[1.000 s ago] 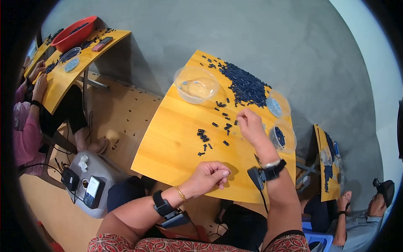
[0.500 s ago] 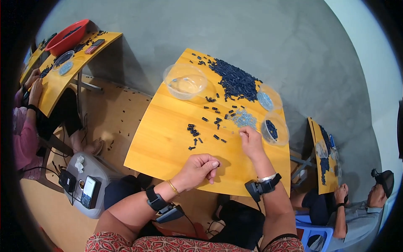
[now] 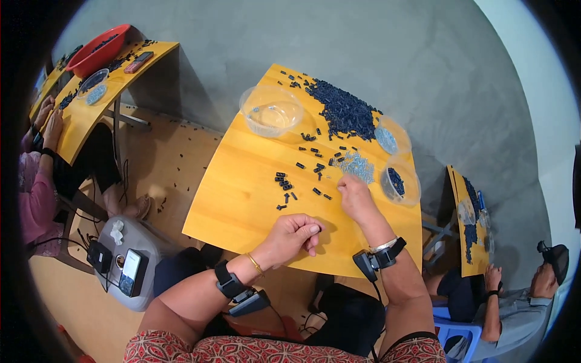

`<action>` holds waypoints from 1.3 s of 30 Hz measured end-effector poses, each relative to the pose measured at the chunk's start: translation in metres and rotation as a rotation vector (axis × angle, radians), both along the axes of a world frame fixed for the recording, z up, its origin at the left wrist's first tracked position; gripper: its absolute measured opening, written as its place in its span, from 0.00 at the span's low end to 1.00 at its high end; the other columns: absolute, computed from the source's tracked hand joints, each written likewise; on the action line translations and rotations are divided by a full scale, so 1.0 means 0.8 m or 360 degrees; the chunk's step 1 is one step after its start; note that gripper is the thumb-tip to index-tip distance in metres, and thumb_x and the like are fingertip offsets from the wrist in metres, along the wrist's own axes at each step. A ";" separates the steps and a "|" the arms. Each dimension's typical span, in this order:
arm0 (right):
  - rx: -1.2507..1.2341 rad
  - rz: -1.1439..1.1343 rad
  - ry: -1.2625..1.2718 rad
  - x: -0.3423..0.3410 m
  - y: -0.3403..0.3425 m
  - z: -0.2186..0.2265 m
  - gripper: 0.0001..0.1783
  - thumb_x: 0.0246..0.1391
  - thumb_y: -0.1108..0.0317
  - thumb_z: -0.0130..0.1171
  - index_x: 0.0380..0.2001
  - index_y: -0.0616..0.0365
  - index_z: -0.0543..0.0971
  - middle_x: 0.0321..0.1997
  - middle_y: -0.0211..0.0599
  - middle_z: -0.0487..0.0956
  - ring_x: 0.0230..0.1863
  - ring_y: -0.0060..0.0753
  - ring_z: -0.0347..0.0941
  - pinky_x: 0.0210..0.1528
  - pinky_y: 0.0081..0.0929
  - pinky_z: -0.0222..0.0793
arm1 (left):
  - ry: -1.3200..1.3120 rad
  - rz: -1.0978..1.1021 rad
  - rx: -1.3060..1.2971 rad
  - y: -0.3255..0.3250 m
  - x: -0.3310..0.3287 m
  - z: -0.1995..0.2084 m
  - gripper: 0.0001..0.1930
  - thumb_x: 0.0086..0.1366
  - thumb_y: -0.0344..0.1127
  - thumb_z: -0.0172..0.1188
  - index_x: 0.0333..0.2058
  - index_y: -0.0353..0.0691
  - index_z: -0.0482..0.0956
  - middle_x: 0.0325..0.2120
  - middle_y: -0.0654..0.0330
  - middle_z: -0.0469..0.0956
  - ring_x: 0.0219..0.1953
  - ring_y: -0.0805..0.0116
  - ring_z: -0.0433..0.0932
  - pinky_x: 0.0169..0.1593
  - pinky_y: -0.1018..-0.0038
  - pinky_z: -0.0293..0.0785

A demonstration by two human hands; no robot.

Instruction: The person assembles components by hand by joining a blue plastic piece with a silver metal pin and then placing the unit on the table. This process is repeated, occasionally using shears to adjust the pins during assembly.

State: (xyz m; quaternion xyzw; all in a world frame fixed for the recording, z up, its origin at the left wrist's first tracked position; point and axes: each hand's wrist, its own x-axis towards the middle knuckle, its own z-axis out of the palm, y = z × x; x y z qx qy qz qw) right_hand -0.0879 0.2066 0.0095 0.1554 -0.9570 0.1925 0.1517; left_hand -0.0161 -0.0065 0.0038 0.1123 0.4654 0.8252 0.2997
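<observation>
Over the near edge of the yellow table, my left hand (image 3: pixel 295 238) is closed, with a small black plastic part (image 3: pixel 320 229) just showing at the thumb tip. My right hand (image 3: pixel 358 198) has its fingers pinched together beside a pile of small silvery screws (image 3: pixel 356 166); whatever lies between those fingertips is too small to make out. Left of it lie several loose black plastic parts (image 3: pixel 283 181). A large heap of the same parts (image 3: pixel 344 109) covers the far side of the table.
A clear round bowl (image 3: pixel 270 128) stands far left on the table (image 3: pixel 224 199). At the right edge are a clear tub of dark parts (image 3: pixel 410 195) and a dish of screws (image 3: pixel 387 139). Co-workers sit at tables left and right. A grey stool (image 3: pixel 133 236) holds a phone.
My right hand has shifted slightly left relative to the screw pile, its fingers still pinched. My left hand stays closed near the table edge. The whole view has shifted a little.
</observation>
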 end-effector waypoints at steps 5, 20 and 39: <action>-0.0423 -0.0155 -0.0337 0.040 -0.020 0.026 0.04 0.43 0.78 0.52 0.27 0.62 0.70 0.27 0.45 0.73 0.28 0.39 0.71 0.32 0.27 0.65 | -0.0234 0.0058 0.0343 -0.002 -0.003 -0.004 0.08 0.63 0.30 0.45 0.34 0.33 0.71 0.19 0.62 0.71 0.19 0.75 0.70 0.26 0.80 0.71; -0.1886 0.0147 -0.0523 0.117 -0.082 0.018 0.04 0.50 0.77 0.51 0.31 0.61 0.70 0.27 0.24 0.69 0.29 0.12 0.63 0.32 0.11 0.61 | -0.0326 0.0103 0.0479 -0.004 -0.002 -0.007 0.09 0.63 0.31 0.45 0.37 0.34 0.70 0.23 0.60 0.71 0.23 0.71 0.70 0.30 0.75 0.72; -0.1240 0.0182 0.0014 0.120 -0.092 0.020 0.03 0.47 0.79 0.52 0.27 0.62 0.71 0.26 0.33 0.70 0.27 0.23 0.68 0.28 0.18 0.64 | -0.0282 0.0190 0.0324 -0.003 0.001 0.001 0.06 0.59 0.26 0.50 0.35 0.32 0.71 0.24 0.57 0.74 0.25 0.71 0.74 0.34 0.72 0.76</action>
